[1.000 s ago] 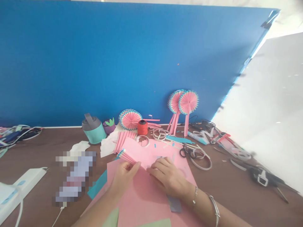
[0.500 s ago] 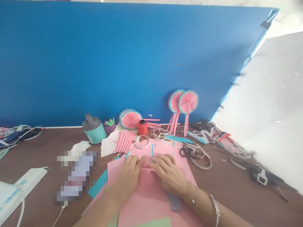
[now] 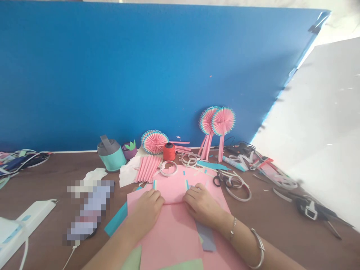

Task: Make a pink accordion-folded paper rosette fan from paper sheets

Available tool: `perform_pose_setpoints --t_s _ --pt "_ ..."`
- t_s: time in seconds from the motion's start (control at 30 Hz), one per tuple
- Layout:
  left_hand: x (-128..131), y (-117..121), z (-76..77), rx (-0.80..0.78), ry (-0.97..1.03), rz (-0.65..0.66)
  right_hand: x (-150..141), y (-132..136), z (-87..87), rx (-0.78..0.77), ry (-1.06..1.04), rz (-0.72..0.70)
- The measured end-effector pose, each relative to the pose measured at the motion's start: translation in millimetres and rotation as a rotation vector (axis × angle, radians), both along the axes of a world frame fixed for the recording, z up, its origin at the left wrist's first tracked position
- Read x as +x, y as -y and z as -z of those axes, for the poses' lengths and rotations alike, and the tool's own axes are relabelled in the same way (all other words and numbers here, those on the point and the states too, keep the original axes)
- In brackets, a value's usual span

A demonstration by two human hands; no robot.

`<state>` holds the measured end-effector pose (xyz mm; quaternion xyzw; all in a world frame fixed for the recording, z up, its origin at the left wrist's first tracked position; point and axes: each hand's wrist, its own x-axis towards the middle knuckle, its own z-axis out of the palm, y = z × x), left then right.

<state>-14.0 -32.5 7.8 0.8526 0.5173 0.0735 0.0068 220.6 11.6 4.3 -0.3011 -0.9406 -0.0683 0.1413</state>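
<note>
Clock read around the pink paper strip (image 3: pixel 172 191), with twelve toward the blue partition (image 3: pixel 126 75). Touching the strip at its near corners: at eight o'clock with the left hand (image 3: pixel 149 206), at four with the right hand (image 3: pixel 201 205). Curled over the paper at each corner, with fingers close together and thumbs hidden; cannot tell whether pinching it or only pressing it down. Banded in blue and white at both ends, above a large pink sheet (image 3: pixel 172 232). Marked by a darker line along the near edge; cannot tell if fold or shadow.

At twelve, just beyond, a tape roll (image 3: pixel 160 169), then a red thread spool (image 3: pixel 169 152). At eleven, round pleated paper rosettes (image 3: pixel 155 143); at ten, a pleated pink paper (image 3: pixel 147 169) and, farther off, a teal canister with grey lid (image 3: pixel 114 159). Between one and two, leaning against the partition, rosettes on pink stems (image 3: pixel 224 122). Near three, black-handled scissors (image 3: pixel 216 181). At eight, a blue sheet (image 3: pixel 116 220); at six, near the lower border, a pale green sheet (image 3: pixel 184 264). Around the right wrist, a chain bracelet (image 3: pixel 233 228) and a bangle (image 3: pixel 261 245).
</note>
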Motion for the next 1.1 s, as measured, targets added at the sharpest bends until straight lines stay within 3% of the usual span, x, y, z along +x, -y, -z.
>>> perform_pose_setpoints --t_s 0.27,0.63,0.87,1.1 --pt "1.5 2.3 -9.9 -0.079 0.0 -0.015 2.4 2.7 -6.9 -0.072 0.004 -0.006" --pt "-4.2 -3.1 -17.1 -0.206 0.365 -0.168 3.8 -2.2 -5.2 -0.361 -0.15 0.074" --pt "-2.4 0.3 -25.8 -0.344 0.466 -0.194 2.6 0.1 -4.4 -0.369 -0.195 0.109" --pt "-3.7 -3.1 -21.0 -0.307 0.467 -0.206 1.9 -4.8 -0.3 -0.354 -0.217 0.117"
